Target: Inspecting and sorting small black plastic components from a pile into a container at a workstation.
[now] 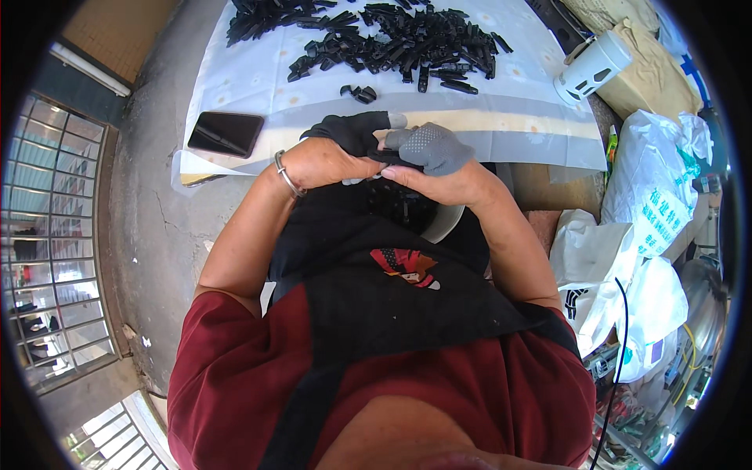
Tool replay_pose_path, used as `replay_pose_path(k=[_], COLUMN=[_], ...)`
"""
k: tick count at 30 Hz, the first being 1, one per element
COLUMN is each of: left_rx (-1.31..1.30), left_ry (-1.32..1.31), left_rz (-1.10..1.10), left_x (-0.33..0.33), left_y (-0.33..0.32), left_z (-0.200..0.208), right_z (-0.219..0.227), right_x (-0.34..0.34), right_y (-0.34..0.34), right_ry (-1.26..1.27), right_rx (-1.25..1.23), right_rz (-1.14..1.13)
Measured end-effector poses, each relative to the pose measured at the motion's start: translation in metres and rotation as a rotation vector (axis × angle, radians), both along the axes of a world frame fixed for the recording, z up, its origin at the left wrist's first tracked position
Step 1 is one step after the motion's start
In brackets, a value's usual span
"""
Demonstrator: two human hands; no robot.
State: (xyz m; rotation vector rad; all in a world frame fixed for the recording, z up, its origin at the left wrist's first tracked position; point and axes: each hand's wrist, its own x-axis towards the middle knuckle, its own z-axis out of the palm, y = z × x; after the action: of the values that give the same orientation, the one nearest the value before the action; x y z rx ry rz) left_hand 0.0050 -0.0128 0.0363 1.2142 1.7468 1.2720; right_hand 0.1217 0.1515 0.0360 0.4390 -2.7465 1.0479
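Pinching a small black part (392,159) between left hand (345,145) and right hand (439,160), right above the bowl (446,224) of black pieces (403,206); probably far from done, judging by that pile (427,39) up on the table (251,86).

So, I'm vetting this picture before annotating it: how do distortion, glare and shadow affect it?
Head view: the barred window grille at left bows toward the black rim; head view: the white plastic bags at right look bright, partly washed out; head view: the dark pieces in the pale-rimmed bowl sink into shadow, hard to tell apart.
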Motion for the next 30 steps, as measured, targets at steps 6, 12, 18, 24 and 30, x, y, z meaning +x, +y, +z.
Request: replay_pose_path(k=[6,12,18,24,30], left_rx=[-0.113,0.137,0.182,0.234,0.066], left_ry=[-0.235,-0.309,-0.282,-0.125,0.018], left_rz=[0.368,0.482,0.174,0.262,0.189], left_x=[0.018,0.029,0.016,0.021,0.013], left_y=[0.000,0.006,-0.003,-0.001,-0.007], left_z=[-0.050,-0.038,-0.023,-0.019,-0.009], right_z=[-0.006,-0.010,-0.005,0.008,0.005], right_x=[0.001,0.009,0.017,0.022,0.024], right_y=[-0.018,-0.016,-0.008,-0.011,-0.013], right_ry=[0.179,0.154,0.272,0.216,0.191], right_rx=[0.042,0.155,0.082,0.153,0.159], right_rz=[-0.282,-0.382,-0.264,-0.243,-0.255])
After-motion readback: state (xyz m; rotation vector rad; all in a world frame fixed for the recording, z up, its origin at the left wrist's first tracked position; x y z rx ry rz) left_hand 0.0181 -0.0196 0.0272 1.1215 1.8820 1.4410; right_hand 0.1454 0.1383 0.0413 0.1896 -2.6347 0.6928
